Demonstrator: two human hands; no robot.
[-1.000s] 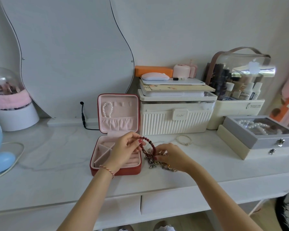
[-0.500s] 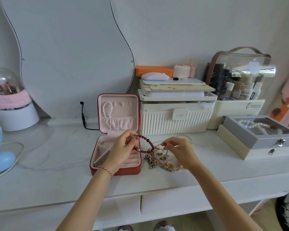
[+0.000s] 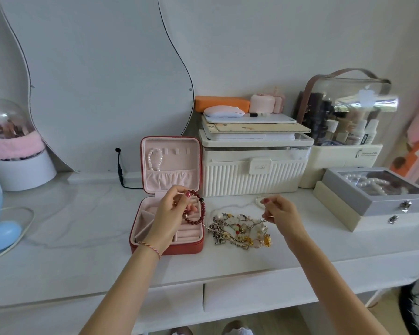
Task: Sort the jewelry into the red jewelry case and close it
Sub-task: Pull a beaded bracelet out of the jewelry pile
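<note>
White marble-patterned desk (image 3: 70,238) against a pale wall; curved frameless mirror (image 3: 94,81) at 11 o'clock, ribbed cream storage box (image 3: 252,175) at 1 o'clock, grey glass-lidded box (image 3: 377,197) holding pearls at 3 o'clock.

Red square jewelry case (image 3: 167,247) sits open at centre, pink-lined, lid upright with a white pearl bracelet (image 3: 154,159) hung inside; base divided into compartments and ring rolls.

Left hand (image 3: 169,213) is over the case base, fingers curled, pinching a dark red beaded bracelet (image 3: 196,209) that hangs above the case's right edge. Tangled pile of silver and gold jewelry (image 3: 240,232) lies on the desk just at 3 o'clock of the case. Right hand (image 3: 281,211), at 2 o'clock of the pile, pinches a thin chain (image 3: 259,222) leading down into the pile.
</note>
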